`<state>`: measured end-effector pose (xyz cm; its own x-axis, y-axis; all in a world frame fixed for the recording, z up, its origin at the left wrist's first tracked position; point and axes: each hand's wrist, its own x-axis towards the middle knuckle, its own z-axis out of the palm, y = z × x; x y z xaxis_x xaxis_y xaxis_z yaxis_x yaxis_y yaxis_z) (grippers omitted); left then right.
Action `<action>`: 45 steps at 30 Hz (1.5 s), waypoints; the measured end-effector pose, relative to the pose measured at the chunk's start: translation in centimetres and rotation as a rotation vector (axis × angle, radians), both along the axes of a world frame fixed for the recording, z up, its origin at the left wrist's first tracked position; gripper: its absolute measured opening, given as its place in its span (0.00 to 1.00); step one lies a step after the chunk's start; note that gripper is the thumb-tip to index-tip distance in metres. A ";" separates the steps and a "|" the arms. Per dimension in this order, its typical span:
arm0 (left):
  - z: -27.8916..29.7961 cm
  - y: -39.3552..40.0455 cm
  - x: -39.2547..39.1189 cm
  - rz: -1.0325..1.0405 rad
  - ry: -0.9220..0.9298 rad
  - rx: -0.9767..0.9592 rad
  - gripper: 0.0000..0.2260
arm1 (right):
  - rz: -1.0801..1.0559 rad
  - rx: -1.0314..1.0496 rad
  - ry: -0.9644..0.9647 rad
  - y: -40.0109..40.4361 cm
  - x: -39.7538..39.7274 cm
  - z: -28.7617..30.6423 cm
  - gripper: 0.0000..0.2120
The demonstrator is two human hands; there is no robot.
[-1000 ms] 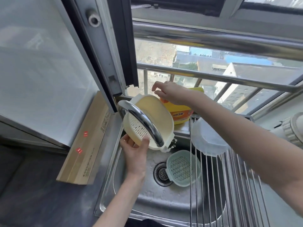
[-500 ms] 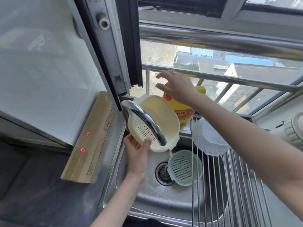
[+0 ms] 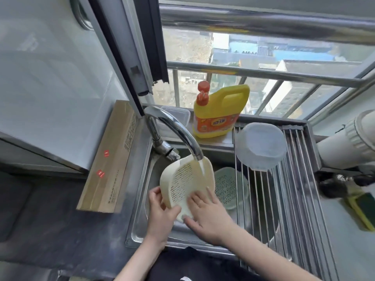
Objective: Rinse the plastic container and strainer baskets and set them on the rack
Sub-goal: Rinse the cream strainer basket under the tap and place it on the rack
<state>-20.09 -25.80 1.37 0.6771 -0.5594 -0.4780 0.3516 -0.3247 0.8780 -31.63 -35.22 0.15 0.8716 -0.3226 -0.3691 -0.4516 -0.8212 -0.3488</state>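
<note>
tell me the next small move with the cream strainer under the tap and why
Probably turn the cream strainer basket under the faucet: the stream lands only near its upper right edge, while the left hand and right hand grip the lower part, seemingly unrinsed.

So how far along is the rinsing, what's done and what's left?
Done: the clear container sits upside down on the rack. In hand: both hands, left and right, hold the cream basket under the running tap. Left: the green basket lies in the sink.
</note>
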 end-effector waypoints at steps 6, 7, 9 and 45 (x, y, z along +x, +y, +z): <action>-1.3 0.9 -0.7 0.063 0.233 0.046 0.24 | 0.167 -0.031 0.069 -1.3 -2.6 -1.2 0.52; -1.3 0.8 -0.8 0.062 0.247 0.051 0.25 | 0.136 -0.138 0.059 -1.7 -2.8 -1.5 0.54; -1.3 0.0 -0.8 0.065 0.272 0.033 0.24 | 0.074 -0.123 0.104 -0.6 -2.2 -1.4 0.55; -5.1 -8.4 1.2 0.081 0.266 0.329 0.21 | -0.952 0.227 -0.386 -3.5 0.9 4.1 0.27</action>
<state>-18.87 -34.24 -3.76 0.5415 -0.2983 -0.7860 0.5879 -0.5340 0.6076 -30.76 -38.72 4.21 0.3658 -0.8944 -0.2575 -0.7016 -0.0832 -0.7077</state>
